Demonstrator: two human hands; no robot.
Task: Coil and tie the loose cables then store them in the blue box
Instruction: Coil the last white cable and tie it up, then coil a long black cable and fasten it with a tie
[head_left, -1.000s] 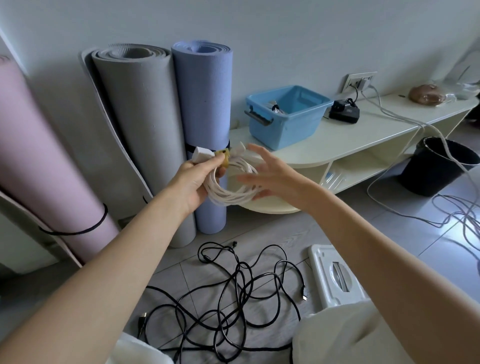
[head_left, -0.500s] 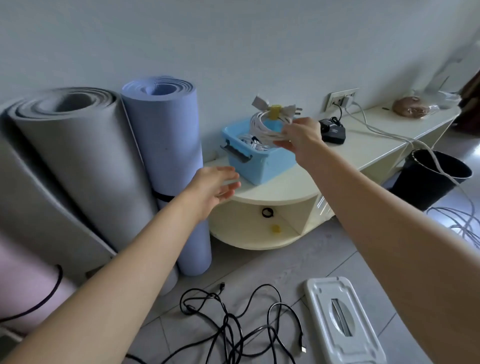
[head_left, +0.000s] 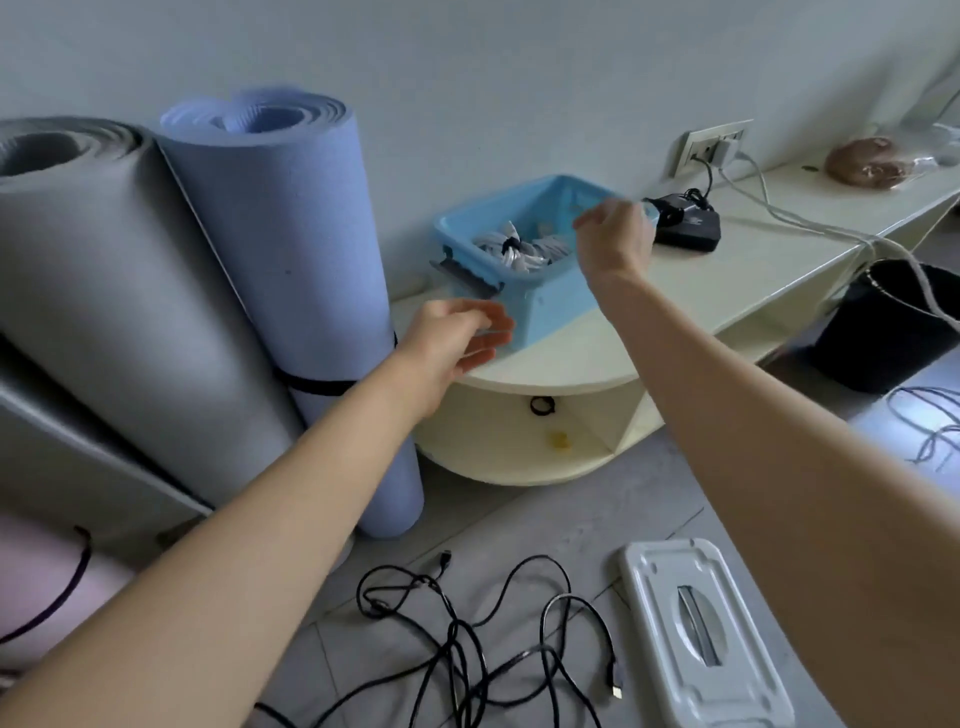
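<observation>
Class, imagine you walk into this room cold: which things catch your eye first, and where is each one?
The blue box on the cream shelf stands out, with a tied white cable coil inside and the right hand above it. Black cables sprawl tangled on the floor below, and two big rolled mats lean against the wall at left.

Blue box (head_left: 540, 306) open-topped beneath right hand (head_left: 613, 239); rolled mats (head_left: 280, 249) block left of left hand (head_left: 452, 343).

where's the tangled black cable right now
In the head view, the black cable lies loose on the floor at bottom centre, just left of the white lid and below the blue mat.
</observation>
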